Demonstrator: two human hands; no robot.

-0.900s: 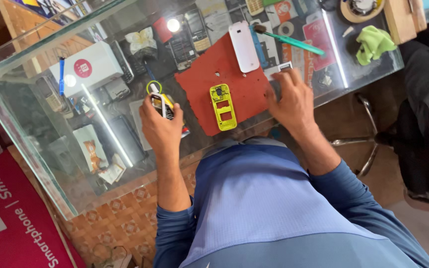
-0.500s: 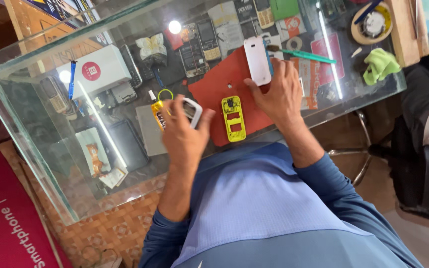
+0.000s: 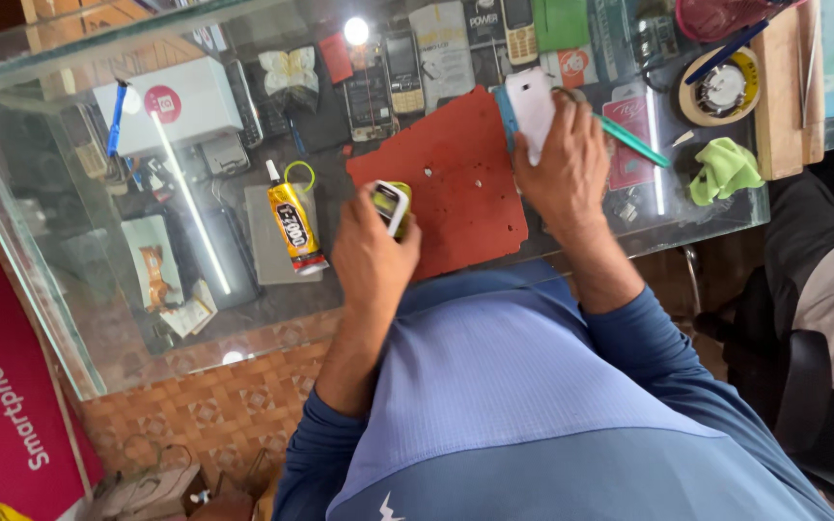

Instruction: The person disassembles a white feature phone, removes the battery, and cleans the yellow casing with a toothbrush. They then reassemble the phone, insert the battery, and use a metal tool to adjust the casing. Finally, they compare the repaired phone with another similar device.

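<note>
Left hand [image 3: 371,241] grips a small yellow phone [image 3: 391,205] over the red mat [image 3: 456,193] — right hand [image 3: 562,174] clasps a white phone [image 3: 533,101] near the bench's far edge.

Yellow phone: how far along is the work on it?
Done: red mat lies bare. In hand: left hand holds the phone, right hand a white panel, the two apart. Left: probably joining them; glue tube lies unheld.
</note>
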